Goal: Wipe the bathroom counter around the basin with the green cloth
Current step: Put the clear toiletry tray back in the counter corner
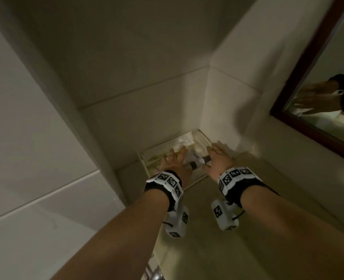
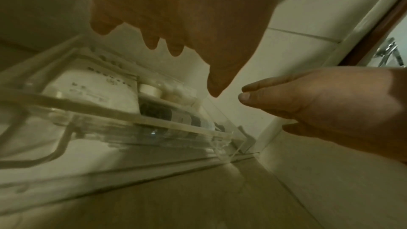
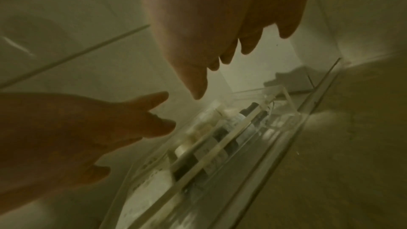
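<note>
The green cloth and the basin show in no view. Both hands reach into the counter's back corner, over a clear acrylic tray (image 1: 205,139) of toiletries. My left hand (image 1: 172,158) is spread above the tray's left half, fingers straight and holding nothing. My right hand (image 1: 213,158) hovers by the tray's right end, near the wall, also with straight fingers. A dark bottle (image 1: 195,164) lies in the tray between the hands. In the left wrist view the tray's rim (image 2: 154,121) lies under the left hand (image 2: 176,15). The right wrist view shows the right hand (image 3: 209,23) above the tray (image 3: 242,128).
The beige counter (image 1: 207,249) runs toward me from the corner. Tiled walls (image 1: 138,122) close in on the left and behind the tray. A dark-framed mirror (image 1: 312,57) hangs on the right and reflects the hands. White packets (image 2: 94,88) fill the tray's left part.
</note>
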